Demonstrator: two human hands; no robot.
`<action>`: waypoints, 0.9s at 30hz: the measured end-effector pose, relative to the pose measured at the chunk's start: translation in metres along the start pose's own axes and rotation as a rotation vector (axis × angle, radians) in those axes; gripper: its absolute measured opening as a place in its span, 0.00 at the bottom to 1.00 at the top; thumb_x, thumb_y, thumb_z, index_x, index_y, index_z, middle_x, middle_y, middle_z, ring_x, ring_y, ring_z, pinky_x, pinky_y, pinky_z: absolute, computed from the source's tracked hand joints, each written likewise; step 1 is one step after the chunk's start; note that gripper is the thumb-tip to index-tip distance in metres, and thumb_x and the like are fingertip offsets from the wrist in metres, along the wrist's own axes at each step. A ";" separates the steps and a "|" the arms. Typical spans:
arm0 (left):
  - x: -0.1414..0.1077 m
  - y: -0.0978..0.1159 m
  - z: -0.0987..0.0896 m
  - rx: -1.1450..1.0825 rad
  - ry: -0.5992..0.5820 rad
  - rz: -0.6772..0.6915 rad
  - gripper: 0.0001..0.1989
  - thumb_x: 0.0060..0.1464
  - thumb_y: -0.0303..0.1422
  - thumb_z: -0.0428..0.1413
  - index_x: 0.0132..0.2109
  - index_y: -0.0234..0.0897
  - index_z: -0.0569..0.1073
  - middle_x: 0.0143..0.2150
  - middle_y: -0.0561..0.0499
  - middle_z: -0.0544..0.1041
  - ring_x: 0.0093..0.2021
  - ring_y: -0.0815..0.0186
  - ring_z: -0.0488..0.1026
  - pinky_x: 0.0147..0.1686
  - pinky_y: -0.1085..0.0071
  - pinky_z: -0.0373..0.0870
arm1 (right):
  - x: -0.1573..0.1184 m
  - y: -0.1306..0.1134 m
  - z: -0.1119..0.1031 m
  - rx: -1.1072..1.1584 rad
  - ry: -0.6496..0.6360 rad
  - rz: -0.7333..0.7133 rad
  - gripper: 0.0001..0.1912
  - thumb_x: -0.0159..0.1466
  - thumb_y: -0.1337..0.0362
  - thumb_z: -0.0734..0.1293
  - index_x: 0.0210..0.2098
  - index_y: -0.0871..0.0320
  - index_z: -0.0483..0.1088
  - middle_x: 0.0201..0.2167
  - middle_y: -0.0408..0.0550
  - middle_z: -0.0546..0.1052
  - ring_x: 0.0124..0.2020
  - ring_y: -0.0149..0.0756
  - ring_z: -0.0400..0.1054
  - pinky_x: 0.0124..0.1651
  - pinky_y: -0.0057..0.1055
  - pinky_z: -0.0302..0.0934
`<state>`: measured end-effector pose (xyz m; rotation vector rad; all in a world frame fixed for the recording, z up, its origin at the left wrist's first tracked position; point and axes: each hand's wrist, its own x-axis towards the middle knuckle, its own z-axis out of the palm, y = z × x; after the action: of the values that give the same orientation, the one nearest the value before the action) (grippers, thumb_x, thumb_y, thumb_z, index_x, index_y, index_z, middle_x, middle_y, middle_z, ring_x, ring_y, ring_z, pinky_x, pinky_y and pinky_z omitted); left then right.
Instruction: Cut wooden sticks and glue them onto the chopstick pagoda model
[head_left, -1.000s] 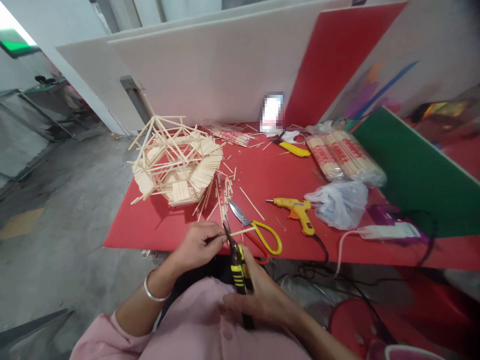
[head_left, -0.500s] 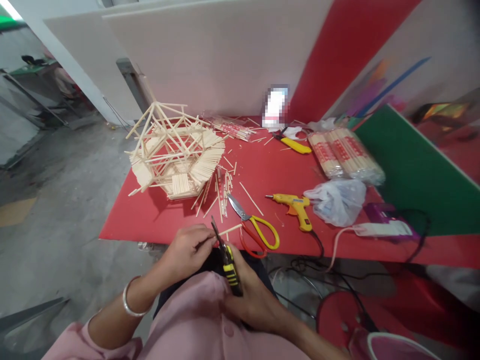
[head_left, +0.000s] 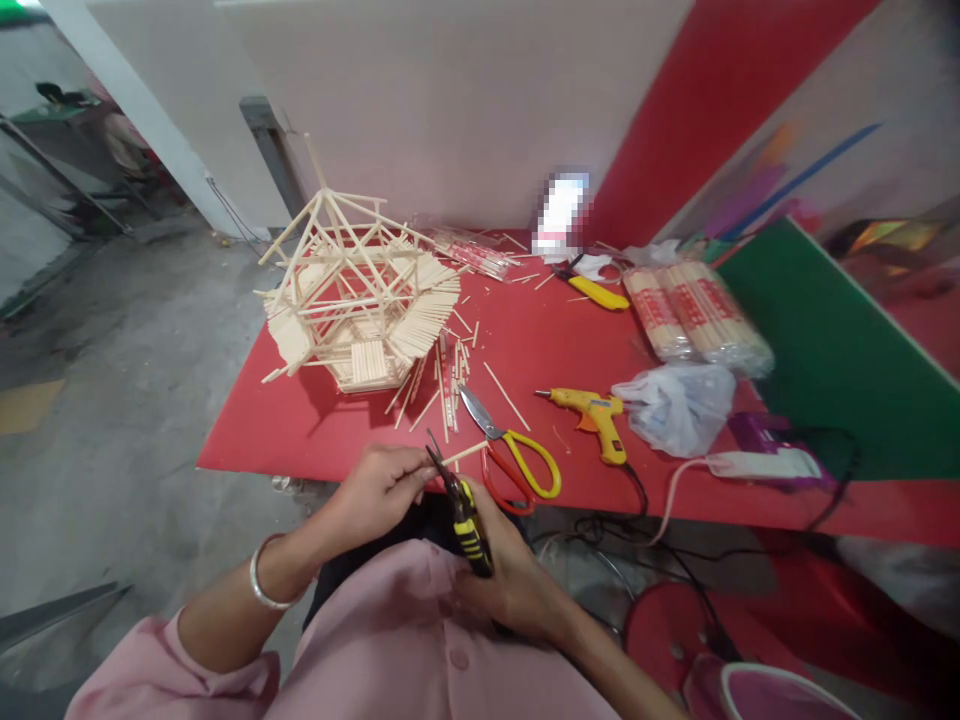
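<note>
My right hand [head_left: 501, 560] is wrapped round the black and yellow handles of a pair of pliers [head_left: 463, 520], whose dark jaws point up and away from me. Between the fingertips of my left hand [head_left: 384, 492] is a thin wooden stick [head_left: 466, 454]. It crosses at the pliers' jaws and sticks out past them to the right, over the table's front edge. Whether the jaws press on it I cannot tell. Just beyond lie scissors [head_left: 491, 430] with one red and one yellow handle. A model built of sticks [head_left: 367, 300] stands at the left of the table.
On the red table [head_left: 255, 430] lie a yellow glue gun [head_left: 592, 412], a yellow-handled cutter [head_left: 596, 291], packed stick bundles [head_left: 697, 310], a plastic bag [head_left: 679, 405] and a power strip [head_left: 765, 464]. Loose sticks [head_left: 507, 396] are scattered mid-table. Black cables [head_left: 675, 552] hang below the front edge.
The view has shifted slightly. Both hands keep their hold on the stick and the pliers, with hardly any movement between them.
</note>
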<state>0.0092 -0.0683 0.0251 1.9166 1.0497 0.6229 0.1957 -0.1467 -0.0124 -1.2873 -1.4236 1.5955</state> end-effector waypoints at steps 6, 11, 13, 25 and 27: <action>0.000 0.002 0.001 -0.207 -0.035 -0.115 0.16 0.59 0.34 0.50 0.23 0.35 0.68 0.19 0.55 0.66 0.21 0.72 0.62 0.22 0.77 0.59 | 0.002 0.012 0.002 -0.017 0.018 0.001 0.36 0.45 0.72 0.66 0.55 0.53 0.62 0.40 0.43 0.73 0.35 0.34 0.65 0.38 0.30 0.62; 0.001 0.005 0.007 -0.265 -0.042 -0.159 0.17 0.60 0.37 0.51 0.24 0.35 0.70 0.20 0.55 0.66 0.22 0.72 0.62 0.24 0.76 0.59 | 0.014 0.023 0.013 0.014 0.133 0.058 0.26 0.43 0.73 0.60 0.42 0.55 0.67 0.32 0.42 0.72 0.33 0.34 0.63 0.38 0.30 0.61; 0.003 0.001 0.007 -0.258 -0.034 -0.174 0.17 0.60 0.37 0.51 0.24 0.35 0.70 0.20 0.55 0.67 0.22 0.72 0.62 0.24 0.76 0.60 | 0.016 0.023 0.010 0.065 0.074 0.061 0.28 0.43 0.72 0.60 0.45 0.56 0.66 0.33 0.42 0.71 0.34 0.34 0.63 0.38 0.30 0.60; 0.026 -0.053 0.032 0.012 0.235 -0.025 0.11 0.61 0.31 0.51 0.38 0.33 0.78 0.32 0.47 0.79 0.33 0.65 0.74 0.35 0.71 0.69 | 0.012 0.009 -0.024 -0.026 0.191 0.126 0.41 0.53 0.51 0.68 0.63 0.54 0.55 0.56 0.53 0.68 0.55 0.47 0.63 0.55 0.42 0.59; 0.033 -0.058 0.034 0.032 0.306 0.006 0.12 0.61 0.30 0.50 0.42 0.33 0.78 0.36 0.45 0.80 0.36 0.64 0.76 0.38 0.69 0.71 | 0.021 0.004 -0.023 -0.248 0.264 0.144 0.45 0.56 0.47 0.67 0.67 0.54 0.50 0.62 0.56 0.62 0.61 0.51 0.58 0.60 0.46 0.55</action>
<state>0.0266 -0.0379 -0.0416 1.8904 1.2491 0.9288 0.2117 -0.1206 -0.0204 -1.7092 -1.4186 1.3063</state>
